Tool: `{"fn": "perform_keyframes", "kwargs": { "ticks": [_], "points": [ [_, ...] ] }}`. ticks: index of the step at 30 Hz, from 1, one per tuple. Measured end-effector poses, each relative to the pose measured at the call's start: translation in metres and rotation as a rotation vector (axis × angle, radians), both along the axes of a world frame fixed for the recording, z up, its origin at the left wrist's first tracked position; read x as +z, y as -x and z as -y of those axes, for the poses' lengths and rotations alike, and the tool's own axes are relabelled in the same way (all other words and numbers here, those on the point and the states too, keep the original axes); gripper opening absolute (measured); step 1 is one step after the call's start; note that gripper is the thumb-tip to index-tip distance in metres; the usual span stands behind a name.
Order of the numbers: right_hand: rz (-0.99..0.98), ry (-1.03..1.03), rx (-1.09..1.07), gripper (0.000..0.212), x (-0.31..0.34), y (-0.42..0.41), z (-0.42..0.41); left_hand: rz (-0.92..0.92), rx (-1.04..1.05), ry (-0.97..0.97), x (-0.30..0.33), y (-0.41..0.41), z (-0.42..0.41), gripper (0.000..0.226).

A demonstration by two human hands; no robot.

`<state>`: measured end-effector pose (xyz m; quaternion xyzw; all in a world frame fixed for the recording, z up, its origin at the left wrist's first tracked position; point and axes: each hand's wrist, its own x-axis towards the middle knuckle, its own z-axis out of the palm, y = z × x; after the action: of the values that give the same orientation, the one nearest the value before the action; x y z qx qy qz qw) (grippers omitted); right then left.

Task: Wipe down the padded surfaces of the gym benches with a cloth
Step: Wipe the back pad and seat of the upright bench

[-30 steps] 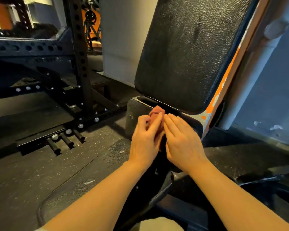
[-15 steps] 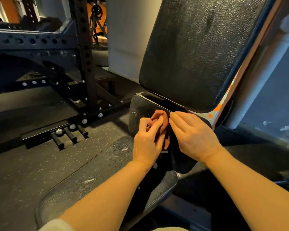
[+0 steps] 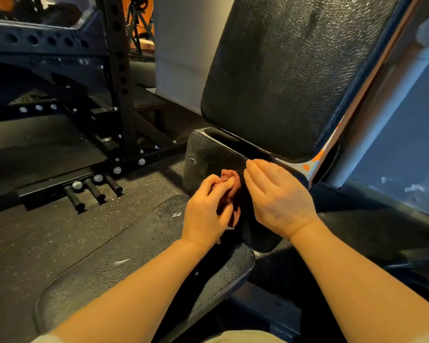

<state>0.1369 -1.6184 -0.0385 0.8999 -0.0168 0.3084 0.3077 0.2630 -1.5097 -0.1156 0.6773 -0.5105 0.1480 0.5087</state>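
Note:
A black padded bench stands in front of me, with an upright back pad (image 3: 290,70), a small middle pad (image 3: 208,159) below it, and a seat pad (image 3: 114,266) reaching toward me. A small reddish cloth (image 3: 229,180) is bunched against the middle pad. My left hand (image 3: 208,209) grips the cloth with curled fingers. My right hand (image 3: 275,196) lies beside it, its fingers extended and touching the cloth and the pad's edge. Most of the cloth is hidden between my hands.
A black steel rack (image 3: 119,78) with holed uprights stands at left, with three short pegs (image 3: 94,191) on its base rail. Speckled rubber flooring (image 3: 35,243) lies around the bench. A wall with an orange-edged frame (image 3: 332,139) is close on the right.
My hands and the cloth have shifted slightly down the middle pad from its top edge. My right hand has drawn a little apart from the left.

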Motion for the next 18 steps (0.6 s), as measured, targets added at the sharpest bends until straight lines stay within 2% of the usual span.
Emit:
{"fn": "perform_keyframes", "kwargs": {
  "ticks": [2,5,7,9,13,16,18],
  "points": [
    [-0.007,0.020,-0.019,0.038,-0.002,0.000,0.001,0.061,0.030,-0.059,-0.009,-0.009,-0.013,0.041],
    [-0.021,0.053,-0.044,0.040,-0.001,-0.001,0.000,-0.051,0.150,0.114,0.007,-0.011,-0.014,0.036],
    [-0.017,0.061,-0.054,0.042,0.001,-0.001,-0.001,-0.045,0.145,0.196,0.027,-0.006,-0.002,0.040],
    [0.011,0.021,-0.056,0.041,0.002,-0.001,-0.004,-0.007,0.069,0.181,0.035,0.004,0.010,0.045],
    [0.071,-0.018,-0.041,0.030,0.004,-0.001,-0.008,-0.112,0.012,0.111,0.012,0.011,0.009,0.047],
    [0.053,0.032,-0.046,0.024,0.005,-0.002,-0.007,-0.097,0.081,-0.017,-0.004,-0.001,-0.001,0.037],
    [0.057,0.040,-0.050,0.023,0.003,-0.002,-0.007,-0.219,0.204,0.013,0.001,-0.010,-0.006,0.034]
  ]
}}
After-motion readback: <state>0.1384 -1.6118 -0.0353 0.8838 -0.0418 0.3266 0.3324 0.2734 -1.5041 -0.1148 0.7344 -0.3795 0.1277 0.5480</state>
